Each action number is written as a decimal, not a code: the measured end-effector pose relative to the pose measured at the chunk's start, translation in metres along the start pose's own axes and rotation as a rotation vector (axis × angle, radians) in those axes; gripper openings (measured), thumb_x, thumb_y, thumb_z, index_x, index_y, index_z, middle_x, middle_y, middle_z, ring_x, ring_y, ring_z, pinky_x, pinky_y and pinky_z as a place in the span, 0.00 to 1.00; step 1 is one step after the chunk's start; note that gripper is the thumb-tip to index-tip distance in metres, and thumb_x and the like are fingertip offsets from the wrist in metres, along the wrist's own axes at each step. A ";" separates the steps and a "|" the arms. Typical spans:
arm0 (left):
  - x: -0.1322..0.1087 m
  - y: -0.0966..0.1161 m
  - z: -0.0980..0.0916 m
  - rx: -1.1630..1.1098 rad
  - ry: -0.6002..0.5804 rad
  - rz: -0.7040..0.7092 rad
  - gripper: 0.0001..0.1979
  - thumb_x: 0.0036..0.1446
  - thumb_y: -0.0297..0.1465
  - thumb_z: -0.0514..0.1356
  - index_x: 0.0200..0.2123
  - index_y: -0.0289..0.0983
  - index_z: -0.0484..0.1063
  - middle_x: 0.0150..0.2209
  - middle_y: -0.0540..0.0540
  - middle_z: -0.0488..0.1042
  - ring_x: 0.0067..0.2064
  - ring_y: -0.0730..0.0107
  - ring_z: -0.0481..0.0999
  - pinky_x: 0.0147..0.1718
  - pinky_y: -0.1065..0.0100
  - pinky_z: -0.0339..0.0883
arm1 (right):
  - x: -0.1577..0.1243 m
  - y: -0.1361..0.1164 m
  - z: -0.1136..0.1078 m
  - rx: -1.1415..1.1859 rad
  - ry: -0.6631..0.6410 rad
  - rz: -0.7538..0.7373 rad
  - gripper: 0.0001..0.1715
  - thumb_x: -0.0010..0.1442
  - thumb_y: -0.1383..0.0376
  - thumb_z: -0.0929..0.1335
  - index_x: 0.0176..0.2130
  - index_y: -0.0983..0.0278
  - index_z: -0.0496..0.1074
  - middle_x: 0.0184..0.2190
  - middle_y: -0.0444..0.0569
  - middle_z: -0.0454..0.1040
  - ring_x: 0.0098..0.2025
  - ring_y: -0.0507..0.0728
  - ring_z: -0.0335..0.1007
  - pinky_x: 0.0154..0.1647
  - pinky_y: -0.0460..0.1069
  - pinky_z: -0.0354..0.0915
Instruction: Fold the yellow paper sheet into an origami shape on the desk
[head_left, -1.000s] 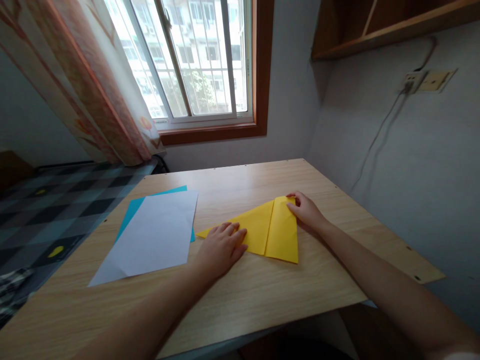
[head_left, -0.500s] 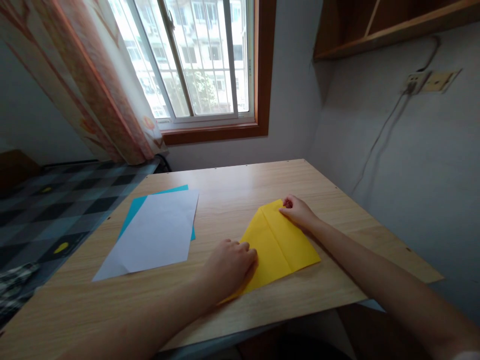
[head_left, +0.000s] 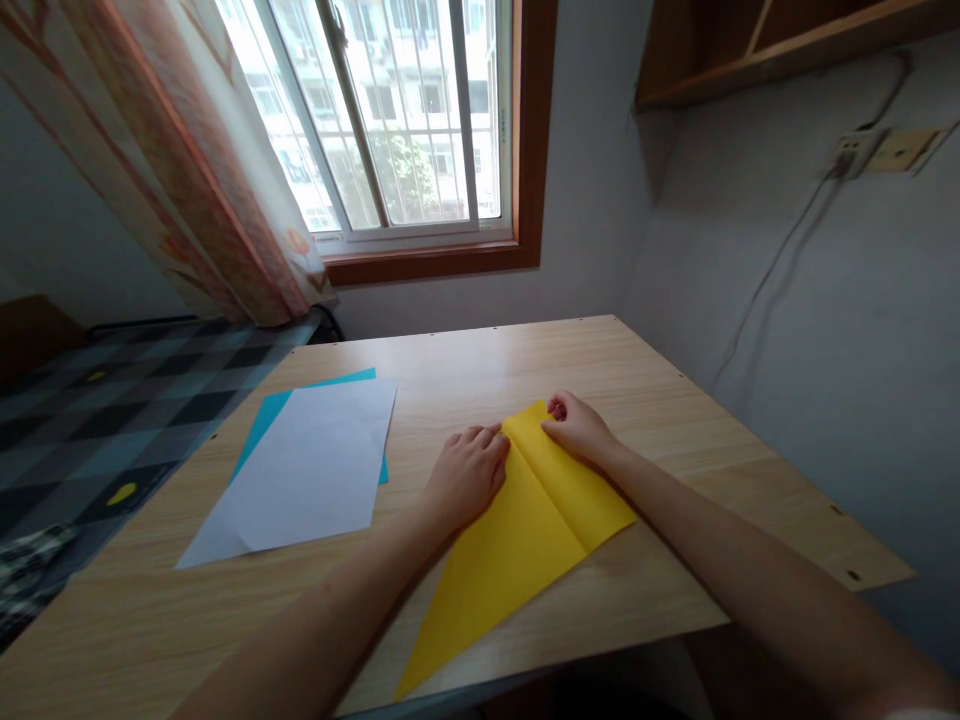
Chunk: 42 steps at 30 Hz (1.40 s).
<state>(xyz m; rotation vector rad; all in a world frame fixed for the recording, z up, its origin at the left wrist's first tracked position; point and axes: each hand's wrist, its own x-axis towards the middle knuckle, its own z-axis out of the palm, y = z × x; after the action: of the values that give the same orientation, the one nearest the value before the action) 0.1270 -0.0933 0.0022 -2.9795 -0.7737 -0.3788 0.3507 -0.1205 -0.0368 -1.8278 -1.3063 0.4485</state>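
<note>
A sheet of yellow paper lies on the wooden table, with a crease running from its far edge down to its near edge. Its left part tapers to a point by the table's front edge. My left hand rests at the sheet's far left edge, fingers bent together over the paper, the thumb mostly hidden. At the far right corner, my right hand pinches the paper between thumb and curled fingers. Right of the crease the paper is slightly raised.
To the left, a white sheet of paper overlaps a blue-green sheet on the table. A checked bed adjoins the table's left side. The window is behind, and a cable hangs on the right wall.
My left hand has moved away from me along the sheet's left edge to its far end. The yellow paper's left point has come into view, and my right hand has shifted slightly left.
</note>
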 end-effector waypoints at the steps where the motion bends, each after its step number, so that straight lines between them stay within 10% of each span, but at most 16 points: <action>1: 0.000 0.000 -0.001 -0.007 -0.012 0.007 0.11 0.63 0.29 0.50 0.45 0.39 0.69 0.54 0.41 0.70 0.52 0.58 0.68 0.52 0.56 0.61 | 0.000 0.000 0.000 -0.020 0.001 -0.003 0.11 0.46 0.66 0.68 0.34 0.61 0.66 0.28 0.42 0.71 0.28 0.53 0.65 0.27 0.45 0.55; 34: 0.001 0.001 0.006 -0.009 -0.025 0.010 0.12 0.61 0.29 0.51 0.46 0.37 0.69 0.55 0.38 0.69 0.55 0.53 0.65 0.54 0.52 0.62 | 0.005 -0.005 -0.003 -0.047 0.039 -0.093 0.07 0.56 0.63 0.66 0.37 0.60 0.71 0.25 0.41 0.70 0.27 0.53 0.66 0.29 0.46 0.56; 42: 0.008 -0.011 0.010 -0.569 0.167 -0.337 0.18 0.61 0.34 0.53 0.52 0.35 0.68 0.47 0.40 0.76 0.48 0.58 0.74 0.51 0.56 0.66 | -0.006 -0.022 -0.017 0.175 0.186 -0.308 0.06 0.57 0.61 0.66 0.35 0.60 0.68 0.28 0.43 0.67 0.32 0.54 0.64 0.35 0.47 0.60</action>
<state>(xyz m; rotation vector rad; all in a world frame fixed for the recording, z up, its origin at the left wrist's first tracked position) 0.1312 -0.0789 -0.0062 -3.2341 -1.3476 -1.0030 0.3469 -0.1308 -0.0102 -1.4569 -1.3453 0.2129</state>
